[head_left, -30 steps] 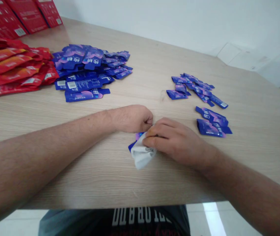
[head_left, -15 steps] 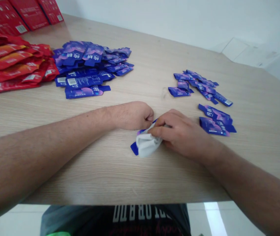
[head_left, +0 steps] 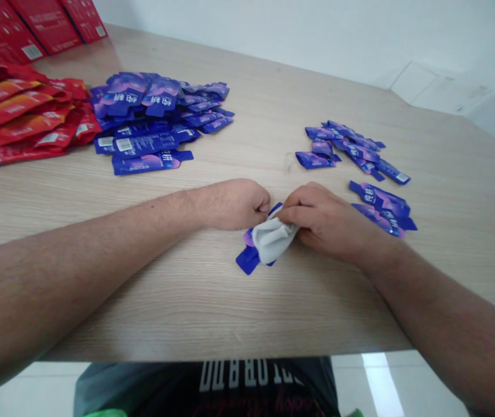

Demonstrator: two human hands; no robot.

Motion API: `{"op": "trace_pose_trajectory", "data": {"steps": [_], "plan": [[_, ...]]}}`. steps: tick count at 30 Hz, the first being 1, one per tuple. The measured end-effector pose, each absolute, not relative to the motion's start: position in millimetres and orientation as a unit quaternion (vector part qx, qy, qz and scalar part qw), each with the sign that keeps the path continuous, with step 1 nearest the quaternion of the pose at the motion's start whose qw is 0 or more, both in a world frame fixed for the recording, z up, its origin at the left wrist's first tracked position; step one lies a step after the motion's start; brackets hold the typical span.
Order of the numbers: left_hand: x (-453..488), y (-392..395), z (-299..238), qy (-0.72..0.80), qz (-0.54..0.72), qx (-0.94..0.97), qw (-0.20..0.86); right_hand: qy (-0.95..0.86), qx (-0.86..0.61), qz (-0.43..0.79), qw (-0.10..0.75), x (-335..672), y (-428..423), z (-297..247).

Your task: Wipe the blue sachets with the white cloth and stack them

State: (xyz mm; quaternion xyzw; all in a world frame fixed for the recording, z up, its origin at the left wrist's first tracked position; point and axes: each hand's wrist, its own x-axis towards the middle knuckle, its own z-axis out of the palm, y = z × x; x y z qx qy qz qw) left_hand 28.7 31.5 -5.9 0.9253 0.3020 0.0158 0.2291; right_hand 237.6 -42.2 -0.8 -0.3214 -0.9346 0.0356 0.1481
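Observation:
A blue and purple pouch [head_left: 248,260] lies flat on the table in front of me, its middle covered by a white cloth [head_left: 274,240]. My right hand [head_left: 323,223] pinches the bunched cloth from the right and holds it against the pouch. From the left, my left hand [head_left: 241,204] is closed like a fist at the pouch's far edge. Its fingertips are tucked out of sight there, beside the cloth. Just right of my right hand lie two more blue pouches [head_left: 381,200], partly overlapping.
Toward the back left is a heap of blue pouches [head_left: 143,119], next to a pile of red pouches [head_left: 25,119]. Red boxes [head_left: 47,26] stand behind them. A smaller group of blue pouches [head_left: 351,145] rests at the right. The wooden table [head_left: 178,313] meets a white wall [head_left: 273,35].
My right hand has shifted slightly up and right with the cloth, so more of the pouch's near end shows. My left hand has stayed in nearly the same place.

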Motion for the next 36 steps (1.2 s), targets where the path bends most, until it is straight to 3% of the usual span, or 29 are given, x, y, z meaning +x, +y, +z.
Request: {"op": "trace_pose_trajectory", "data": {"steps": [7, 11, 17, 21, 30, 36], "plan": [[28.9, 30.9, -5.2, 0.307, 0.008, 0.924, 0.230, -0.945, -0.290, 0.053, 0.144, 238.8, -40.9, -1.7], [28.7, 31.6, -6.7, 0.310, 0.011, 0.922, 0.232, -0.922, -0.349, 0.025, 0.165, 233.4, -45.4, -3.5], [27.5, 31.7, -6.1, 0.297, 0.018, 0.927, 0.228, -0.953, -0.259, 0.067, 0.143, 229.0, -48.0, -1.7], [27.9, 30.4, -6.0, 0.302, 0.017, 0.927, 0.222, -0.924, -0.343, 0.036, 0.163, 247.1, -33.6, 0.3], [26.3, 30.8, -7.3, 0.295, 0.016, 0.929, 0.221, -0.926, -0.336, 0.041, 0.169, 246.9, -30.5, -2.9], [26.0, 28.7, -6.5, 0.293, 0.014, 0.927, 0.234, -0.932, -0.339, 0.034, 0.127, 250.8, -32.5, 4.6]]}}
